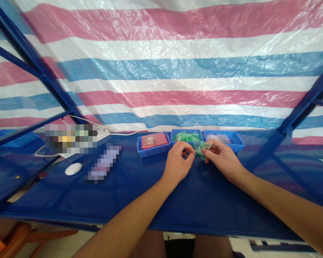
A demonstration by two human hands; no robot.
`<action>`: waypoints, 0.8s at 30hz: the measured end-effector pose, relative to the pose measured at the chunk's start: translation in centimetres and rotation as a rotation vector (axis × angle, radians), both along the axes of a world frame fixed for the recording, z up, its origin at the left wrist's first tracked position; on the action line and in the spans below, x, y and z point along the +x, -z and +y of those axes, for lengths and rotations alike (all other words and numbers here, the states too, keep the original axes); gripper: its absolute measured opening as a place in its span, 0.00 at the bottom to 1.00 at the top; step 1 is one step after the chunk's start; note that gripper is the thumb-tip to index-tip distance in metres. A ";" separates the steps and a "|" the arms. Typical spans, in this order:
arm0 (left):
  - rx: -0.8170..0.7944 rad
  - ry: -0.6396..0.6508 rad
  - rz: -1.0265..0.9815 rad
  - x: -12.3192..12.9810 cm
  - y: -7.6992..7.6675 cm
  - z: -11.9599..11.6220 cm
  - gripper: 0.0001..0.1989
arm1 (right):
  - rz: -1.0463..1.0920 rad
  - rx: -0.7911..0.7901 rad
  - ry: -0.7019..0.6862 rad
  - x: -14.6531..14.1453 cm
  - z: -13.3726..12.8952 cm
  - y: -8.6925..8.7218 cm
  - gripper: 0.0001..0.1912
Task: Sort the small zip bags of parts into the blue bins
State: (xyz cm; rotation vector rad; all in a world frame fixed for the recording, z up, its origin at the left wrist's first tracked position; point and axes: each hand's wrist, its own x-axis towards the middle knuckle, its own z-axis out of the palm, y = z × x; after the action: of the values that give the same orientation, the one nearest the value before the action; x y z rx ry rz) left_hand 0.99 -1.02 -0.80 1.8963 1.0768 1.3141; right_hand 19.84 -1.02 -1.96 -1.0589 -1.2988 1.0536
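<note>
Between my two hands, just above the blue table, is a small clear and green plastic packet (200, 148). My right hand (223, 157) pinches its right side between thumb and fingers. At the packet's left edge, my left hand (179, 161) has its thumb and index finger closed together on it. Behind the hands stands a blue bin (173, 132) with green packets in it. To its left, another blue bin (154, 151) holds a pink-red item (152, 140) with small pale pieces on top. A third blue bin (235, 144), on the right, contains clear packets.
On the left of the blue table (140, 193) lie a white oval object (73, 168), a blurred-out flat item (104, 165) and a white power strip (102, 133) with cables. Blue metal posts stand at both sides before a striped plastic sheet (183, 68).
</note>
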 end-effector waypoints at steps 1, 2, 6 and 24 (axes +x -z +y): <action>-0.024 0.041 0.002 0.0 -0.1 -0.2 0.03 | -0.012 0.015 -0.012 0.0 0.0 0.0 0.22; -0.051 0.084 0.001 0.1 -0.1 -0.3 0.08 | -0.023 0.032 -0.030 0.0 -0.1 0.0 0.22; -0.104 0.133 0.008 0.0 0.5 -0.3 0.23 | -0.056 0.051 -0.124 -0.4 -0.8 -0.4 0.21; -0.371 0.263 -0.397 0.2 1.1 1.8 0.25 | -0.017 0.060 -0.120 -0.2 -0.4 0.0 0.21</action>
State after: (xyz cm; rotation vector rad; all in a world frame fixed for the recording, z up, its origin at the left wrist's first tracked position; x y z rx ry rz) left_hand 1.22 0.77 -1.85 1.3762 0.7718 1.1788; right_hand 19.64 -1.38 -1.98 -0.9569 -1.4134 1.0898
